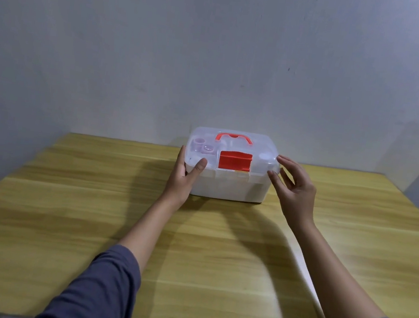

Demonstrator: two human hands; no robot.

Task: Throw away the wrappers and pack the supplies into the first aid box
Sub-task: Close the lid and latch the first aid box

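Grey wall [216, 54] stood behind everything, beyond both hands. Wooden tabletop [91, 210] ran bare beneath the forearms, nothing lying between the hands and the box. First aid box [230, 166] sat between the hands at the tabletop's far edge, translucent lid closed, orange handle [234, 137] on top, red latch [235, 160] facing the person. Left hand [186, 176] gripped the box's left corner, thumb on the lid. Right hand [296, 188] spread loose, fingertips touching the right corner, grasping nothing. Small purple cups [199, 144] showed through the lid just beyond the left thumb.
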